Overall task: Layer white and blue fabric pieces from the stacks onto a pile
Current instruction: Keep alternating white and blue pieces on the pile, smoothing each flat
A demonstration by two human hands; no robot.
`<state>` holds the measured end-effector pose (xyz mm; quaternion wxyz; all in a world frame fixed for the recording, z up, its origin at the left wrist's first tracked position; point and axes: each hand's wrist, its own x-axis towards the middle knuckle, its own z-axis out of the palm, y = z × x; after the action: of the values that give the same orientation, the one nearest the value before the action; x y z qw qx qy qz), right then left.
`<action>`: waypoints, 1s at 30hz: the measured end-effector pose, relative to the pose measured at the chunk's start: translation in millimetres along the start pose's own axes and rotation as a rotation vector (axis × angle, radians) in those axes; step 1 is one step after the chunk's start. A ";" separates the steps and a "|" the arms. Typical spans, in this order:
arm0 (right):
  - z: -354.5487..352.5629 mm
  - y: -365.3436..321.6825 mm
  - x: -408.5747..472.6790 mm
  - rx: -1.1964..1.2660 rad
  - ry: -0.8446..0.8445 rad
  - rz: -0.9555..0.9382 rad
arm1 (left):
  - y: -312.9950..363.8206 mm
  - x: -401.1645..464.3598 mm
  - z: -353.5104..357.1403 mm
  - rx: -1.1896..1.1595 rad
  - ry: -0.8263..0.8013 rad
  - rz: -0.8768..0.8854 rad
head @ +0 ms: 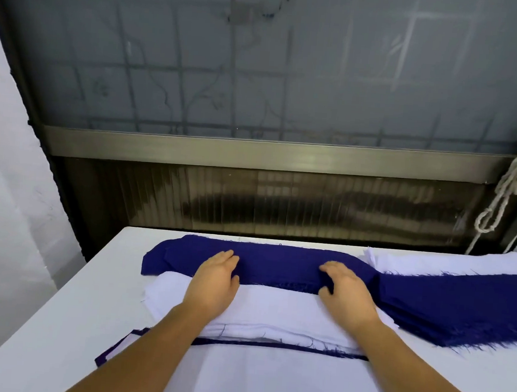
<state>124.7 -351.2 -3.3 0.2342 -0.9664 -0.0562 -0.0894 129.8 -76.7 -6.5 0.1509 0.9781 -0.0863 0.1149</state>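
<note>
My left hand [213,280] lies flat, fingers straight, palm on the white layer and fingertips over the near edge of the dark blue woven fabric piece [258,265]. It presses and grasps nothing. My right hand [347,291] rests on the same edge; its fingers look slightly bent at the hem, but I cannot tell whether they pinch the cloth or only press it.

The blue piece lies across the far half of the layered pile of white and blue fabric [273,308], leaving the top white piece uncovered on the near half. A thin blue edge shows under the white layers along the near side of the pile, so I judge several layers are already down.

Handling judgement: the cloth is light, soft and limp. It will not hold shape when lifted and will fold or drag if taken at one point. The cut edges are frayed, so rough pulling may shed threads. Take hold at the near hem with both hands spaced apart, then draw it toward me to cover the white piece. Smooth with flat palms, working outward.

Right of the pile, touching it, lies the stack of dark blue fabric pieces with frayed edges [458,307]. Behind that stack sits the stack of white fabric pieces [450,263]. All rest on the white table [55,319]. Beyond the pile stands a dark ribbed glass window panel [281,203]; a knotted white rope [505,190] hangs at the right.
</note>
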 end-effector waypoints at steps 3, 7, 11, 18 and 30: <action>8.7 5.3 -1.0 -0.085 0.050 -0.058 | -6.1 -1.3 9.1 0.060 0.012 0.011; 11.2 4.9 -0.5 -0.160 0.093 -0.064 | -6.0 -1.0 11.4 0.114 0.029 0.035; 9.2 4.5 -0.7 -0.160 0.132 -0.049 | -5.3 -2.5 10.9 0.137 0.058 0.048; 7.7 4.3 -1.4 -0.085 0.192 0.008 | -4.7 -4.1 11.2 0.150 0.115 0.071; 8.5 5.7 -2.8 -0.015 0.222 -0.007 | 5.7 -10.3 -0.3 0.212 0.173 0.065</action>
<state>124.1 -352.4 -13.8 0.2314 -0.9521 -0.0327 -0.1974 118.7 -80.5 -7.2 0.0496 0.9716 -0.0919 0.2123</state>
